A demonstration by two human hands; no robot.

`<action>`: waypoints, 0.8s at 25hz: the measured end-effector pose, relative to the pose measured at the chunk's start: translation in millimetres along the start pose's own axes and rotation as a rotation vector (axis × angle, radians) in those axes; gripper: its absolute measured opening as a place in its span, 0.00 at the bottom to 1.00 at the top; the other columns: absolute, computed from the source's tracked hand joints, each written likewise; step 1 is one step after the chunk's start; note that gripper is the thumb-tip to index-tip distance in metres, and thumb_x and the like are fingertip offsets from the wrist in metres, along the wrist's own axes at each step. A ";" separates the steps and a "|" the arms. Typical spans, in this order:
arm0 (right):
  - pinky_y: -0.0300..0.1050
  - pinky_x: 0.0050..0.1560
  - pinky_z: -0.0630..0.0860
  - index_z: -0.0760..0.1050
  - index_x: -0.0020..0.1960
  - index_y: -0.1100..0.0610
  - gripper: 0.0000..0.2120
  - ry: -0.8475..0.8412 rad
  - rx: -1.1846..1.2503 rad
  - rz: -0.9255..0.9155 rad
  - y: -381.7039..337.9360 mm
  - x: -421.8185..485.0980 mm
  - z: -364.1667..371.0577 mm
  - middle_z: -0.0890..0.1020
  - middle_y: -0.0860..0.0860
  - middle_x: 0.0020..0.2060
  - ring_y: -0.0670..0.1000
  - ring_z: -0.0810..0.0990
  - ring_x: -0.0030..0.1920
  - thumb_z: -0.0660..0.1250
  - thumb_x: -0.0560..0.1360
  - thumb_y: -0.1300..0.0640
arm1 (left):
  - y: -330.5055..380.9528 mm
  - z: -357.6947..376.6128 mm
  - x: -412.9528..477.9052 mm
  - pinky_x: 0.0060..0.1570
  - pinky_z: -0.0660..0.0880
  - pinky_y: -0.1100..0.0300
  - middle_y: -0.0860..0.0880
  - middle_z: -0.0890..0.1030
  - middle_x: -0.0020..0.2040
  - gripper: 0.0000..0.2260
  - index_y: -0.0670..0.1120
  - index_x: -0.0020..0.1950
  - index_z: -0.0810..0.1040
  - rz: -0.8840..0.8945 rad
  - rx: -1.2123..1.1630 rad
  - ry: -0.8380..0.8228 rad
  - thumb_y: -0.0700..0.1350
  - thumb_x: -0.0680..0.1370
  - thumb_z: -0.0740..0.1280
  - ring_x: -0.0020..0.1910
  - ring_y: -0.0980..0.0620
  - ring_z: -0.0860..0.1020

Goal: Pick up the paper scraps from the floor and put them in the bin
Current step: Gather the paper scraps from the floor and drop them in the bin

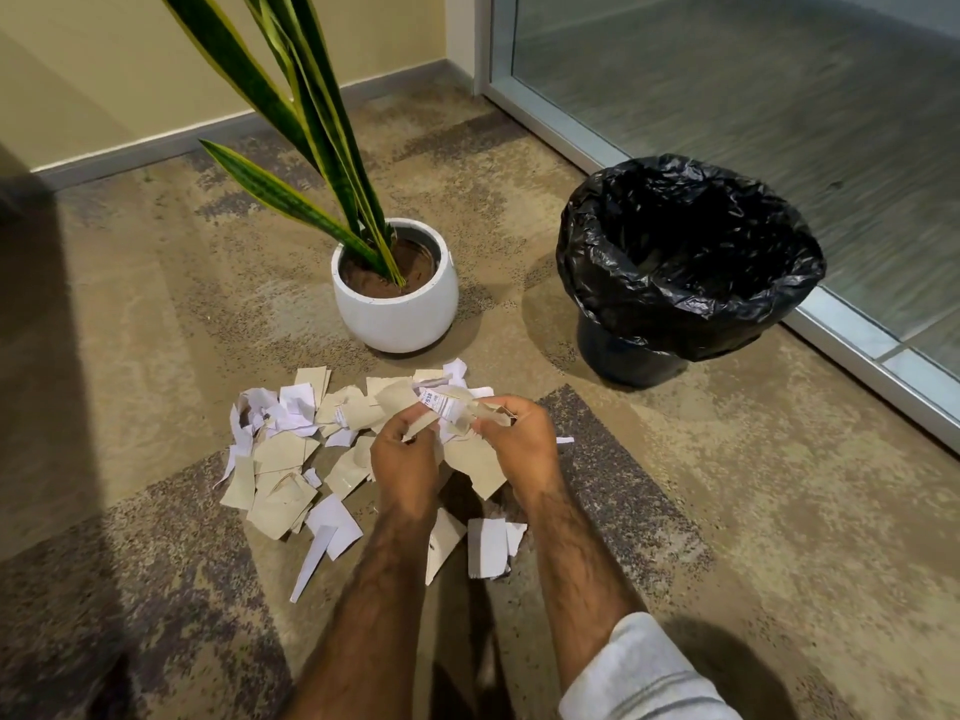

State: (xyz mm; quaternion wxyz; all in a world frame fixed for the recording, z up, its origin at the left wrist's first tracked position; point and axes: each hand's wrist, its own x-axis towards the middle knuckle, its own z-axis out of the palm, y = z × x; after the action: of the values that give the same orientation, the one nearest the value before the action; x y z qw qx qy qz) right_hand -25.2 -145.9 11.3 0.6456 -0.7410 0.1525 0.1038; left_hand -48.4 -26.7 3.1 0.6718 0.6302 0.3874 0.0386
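**Head view: both grips bunching scraps over the pile**

Paper scraps (283,459) lie heaped on the floor (727,511), white and tan mixed, just in front of the plant pot (395,314). The bin (613,283), black liner, stands well apart to the right. Scraps look light, thin and floppy, and loose bits will likely drop. Best to gather from the pile edges and squeeze into a bunch. Left grip (402,454) and right grip (519,444) sit side by side above the pile, fingers curled, each pinching part of one handful (447,405). Forearms reach forward and down, with a sleeve (639,672) on the right.
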 end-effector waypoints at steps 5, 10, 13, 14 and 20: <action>0.45 0.48 0.81 0.84 0.49 0.51 0.10 0.070 -0.015 -0.099 -29.4 3.4 -13.3 0.85 0.52 0.51 0.50 0.84 0.49 0.74 0.72 0.64 | 29.6 14.0 -8.2 0.52 0.84 0.51 0.58 0.85 0.51 0.13 0.59 0.46 0.83 0.127 -0.041 -0.025 0.39 0.77 0.70 0.50 0.56 0.84; 0.29 0.42 0.76 0.80 0.40 0.44 0.16 0.137 0.023 -0.187 -65.7 1.8 -29.0 0.84 0.49 0.48 0.38 0.82 0.43 0.74 0.71 0.66 | 61.4 27.3 -17.9 0.53 0.83 0.43 0.56 0.86 0.50 0.12 0.59 0.46 0.84 0.260 -0.057 -0.055 0.40 0.76 0.71 0.50 0.48 0.85; 0.40 0.49 0.79 0.81 0.42 0.45 0.15 0.174 0.057 -0.249 -89.1 2.1 -40.9 0.84 0.51 0.50 0.45 0.83 0.47 0.75 0.71 0.66 | 85.2 37.3 -24.7 0.56 0.83 0.46 0.59 0.86 0.49 0.13 0.61 0.43 0.84 0.292 -0.097 -0.086 0.40 0.77 0.72 0.51 0.51 0.85; 0.42 0.50 0.79 0.82 0.43 0.46 0.14 0.185 0.064 -0.269 -97.3 1.8 -46.0 0.84 0.50 0.49 0.46 0.83 0.48 0.75 0.70 0.65 | 93.7 41.0 -27.5 0.55 0.83 0.48 0.58 0.87 0.49 0.14 0.61 0.43 0.85 0.292 -0.114 -0.107 0.40 0.77 0.72 0.51 0.52 0.85; 0.51 0.49 0.83 0.85 0.49 0.53 0.11 0.262 0.126 -0.301 -139.6 3.7 -84.0 0.87 0.51 0.46 0.52 0.86 0.47 0.74 0.70 0.65 | 136.0 78.3 -40.6 0.48 0.84 0.51 0.50 0.88 0.47 0.11 0.51 0.54 0.85 0.301 -0.195 -0.256 0.38 0.77 0.71 0.46 0.49 0.87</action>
State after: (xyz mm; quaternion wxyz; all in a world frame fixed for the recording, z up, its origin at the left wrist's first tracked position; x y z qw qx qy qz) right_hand 25.0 -212.5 151.3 0.6735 -0.7209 0.1290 -0.1006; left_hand 27.2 -85.1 134.0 0.7599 0.6127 0.1951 0.0955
